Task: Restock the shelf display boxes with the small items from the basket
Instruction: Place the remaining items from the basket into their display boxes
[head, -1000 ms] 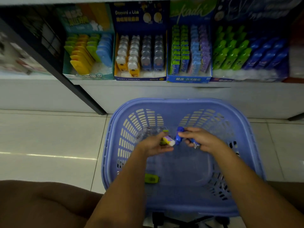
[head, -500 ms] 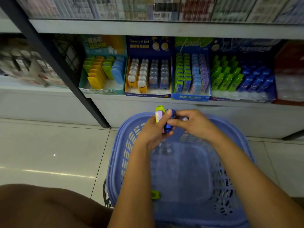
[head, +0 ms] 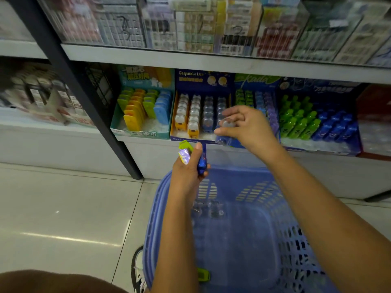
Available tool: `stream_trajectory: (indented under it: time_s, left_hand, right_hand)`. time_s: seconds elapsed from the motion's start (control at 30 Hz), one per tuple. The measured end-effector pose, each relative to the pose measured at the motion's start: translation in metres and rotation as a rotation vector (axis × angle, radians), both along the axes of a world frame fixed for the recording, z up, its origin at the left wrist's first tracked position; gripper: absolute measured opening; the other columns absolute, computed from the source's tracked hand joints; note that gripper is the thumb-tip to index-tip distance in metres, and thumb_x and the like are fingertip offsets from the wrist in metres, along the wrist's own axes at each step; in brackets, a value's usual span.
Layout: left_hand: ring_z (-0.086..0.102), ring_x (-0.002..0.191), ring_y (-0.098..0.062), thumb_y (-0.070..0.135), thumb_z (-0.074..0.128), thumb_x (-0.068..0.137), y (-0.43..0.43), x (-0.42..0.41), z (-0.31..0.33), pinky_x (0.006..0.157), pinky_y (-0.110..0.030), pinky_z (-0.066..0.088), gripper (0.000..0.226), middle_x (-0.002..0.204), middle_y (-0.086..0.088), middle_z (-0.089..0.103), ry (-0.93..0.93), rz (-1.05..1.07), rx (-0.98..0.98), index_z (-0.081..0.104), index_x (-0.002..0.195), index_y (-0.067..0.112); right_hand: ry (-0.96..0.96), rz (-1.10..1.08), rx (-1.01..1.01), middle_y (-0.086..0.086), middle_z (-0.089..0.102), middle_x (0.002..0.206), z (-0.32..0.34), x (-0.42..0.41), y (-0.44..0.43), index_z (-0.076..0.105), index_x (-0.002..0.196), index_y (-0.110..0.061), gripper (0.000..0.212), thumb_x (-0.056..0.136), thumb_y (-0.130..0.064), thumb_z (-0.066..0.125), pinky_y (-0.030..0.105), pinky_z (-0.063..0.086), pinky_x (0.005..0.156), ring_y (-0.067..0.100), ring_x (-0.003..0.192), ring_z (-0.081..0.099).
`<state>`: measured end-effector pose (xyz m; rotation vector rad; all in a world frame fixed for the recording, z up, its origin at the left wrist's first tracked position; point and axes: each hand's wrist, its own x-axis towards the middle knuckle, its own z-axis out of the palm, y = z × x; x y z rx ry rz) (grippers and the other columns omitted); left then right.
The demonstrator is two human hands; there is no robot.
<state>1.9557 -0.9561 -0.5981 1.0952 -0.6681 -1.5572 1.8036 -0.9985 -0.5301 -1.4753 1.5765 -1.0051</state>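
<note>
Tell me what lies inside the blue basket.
Inside the basket: a green item at the near side and a cluster of small clear items farther back. The left forearm covers part of the floor.

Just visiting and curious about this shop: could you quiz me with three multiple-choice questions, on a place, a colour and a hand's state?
1. Where is the right hand? A at the floor tiles; B before the dark-blue cardboard display box of dome-topped items; C on the top shelf.
2. What colour is the slotted plastic basket? A red; B black; C lavender-blue.
3. What is the left hand doing? A gripping small green-purple and blue items; B hanging empty; C pressing the floor.
Answers: 1 B, it holds a clear-domed blue item at that box's front; 2 C, its walls show lavender-blue; 3 A, its fingers curl round them.
</note>
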Motion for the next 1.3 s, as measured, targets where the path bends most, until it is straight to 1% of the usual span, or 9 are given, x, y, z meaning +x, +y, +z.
stream_trajectory:
  time_s: [0.1,0.2,0.3,0.4,0.53,0.73,1.07,1.17,1.3]
  left_hand:
    - [0.053,0.051,-0.012,0.031,0.061,0.091,-0.002,0.004,0.0,0.047,-0.021,0.043,0.026,0.063,-0.004,0.047,0.013,0.006,0.006,0.046,0.085,0.011]
    - [0.055,0.052,-0.012,0.027,0.06,0.092,-0.004,0.007,0.0,0.047,-0.021,0.043,0.022,0.064,-0.005,0.049,0.014,0.002,0.007,0.048,0.085,0.01]
    - [0.058,0.054,-0.01,0.021,0.057,0.093,-0.006,0.007,-0.001,0.049,-0.021,0.045,0.015,0.065,-0.004,0.054,-0.025,-0.013,0.007,0.052,0.086,0.009]
    - [0.061,0.057,-0.007,0.018,0.057,0.093,-0.007,0.007,-0.005,0.052,-0.02,0.049,0.009,0.063,0.001,0.06,-0.074,-0.056,-0.012,0.054,0.087,0.012]
    - [0.062,0.062,-0.009,0.018,0.06,0.092,-0.006,0.007,-0.008,0.055,-0.021,0.049,0.01,0.063,0.006,0.062,-0.097,-0.107,-0.053,0.054,0.084,0.016]
    - [0.062,0.061,-0.008,0.022,0.062,0.09,-0.005,0.009,-0.005,0.055,-0.02,0.049,0.014,0.072,-0.003,0.063,-0.173,-0.122,-0.124,0.056,0.094,0.01]
    - [0.061,0.063,-0.01,0.021,0.06,0.092,0.0,0.011,0.005,0.056,-0.022,0.049,0.01,0.081,-0.007,0.062,-0.217,-0.189,-0.175,0.055,0.093,0.012]
    - [0.061,0.064,-0.01,0.021,0.061,0.091,0.0,0.011,0.005,0.057,-0.021,0.049,0.014,0.082,-0.008,0.061,-0.219,-0.196,-0.161,0.054,0.095,0.01]
    - [0.06,0.064,-0.01,0.022,0.061,0.091,0.001,0.01,0.007,0.057,-0.021,0.049,0.015,0.08,-0.007,0.061,-0.24,-0.205,-0.156,0.055,0.096,0.01]
  right_hand:
    - [0.175,0.029,-0.09,-0.003,0.069,0.091,-0.006,0.005,-0.015,0.07,0.087,-0.022,0.026,0.066,-0.022,0.084,0.036,0.057,0.079,0.014,0.086,0.066]
    - [0.347,0.074,-0.166,-0.002,0.067,0.086,-0.016,0.005,-0.021,0.073,0.088,-0.019,0.022,0.068,-0.022,0.083,0.037,0.055,0.077,0.015,0.081,0.062]
    - [0.573,0.105,-0.298,-0.007,0.059,0.076,-0.02,0.005,-0.026,0.075,0.09,-0.018,0.026,0.067,-0.028,0.082,0.022,0.041,0.068,0.009,0.077,0.047]
    - [0.636,0.173,-0.296,0.001,0.062,0.084,-0.018,0.002,-0.03,0.074,0.095,-0.015,0.028,0.07,-0.024,0.08,0.005,0.032,0.064,-0.001,0.065,0.042]
    - [0.786,0.275,-0.252,0.006,0.059,0.1,-0.009,-0.004,-0.037,0.07,0.109,-0.015,0.031,0.079,-0.023,0.073,0.028,0.045,0.078,0.016,0.082,0.052]
    - [0.844,0.276,-0.222,0.006,0.068,0.087,0.001,-0.01,-0.044,0.068,0.087,-0.011,0.022,0.072,-0.024,0.079,0.029,0.048,0.067,0.013,0.073,0.055]
    - [0.683,0.21,-0.171,0.005,0.07,0.089,-0.004,-0.015,-0.043,0.069,0.088,-0.012,0.019,0.074,-0.017,0.079,0.032,0.055,0.074,0.014,0.076,0.063]
    - [0.774,0.242,-0.182,0.005,0.069,0.09,0.0,-0.015,-0.044,0.068,0.086,-0.012,0.017,0.075,-0.02,0.078,0.028,0.051,0.071,0.013,0.076,0.06]
    - [0.914,0.321,-0.224,0.01,0.065,0.092,0.004,-0.006,-0.044,0.066,0.088,-0.008,0.019,0.078,-0.02,0.075,0.038,0.052,0.076,0.023,0.082,0.059]
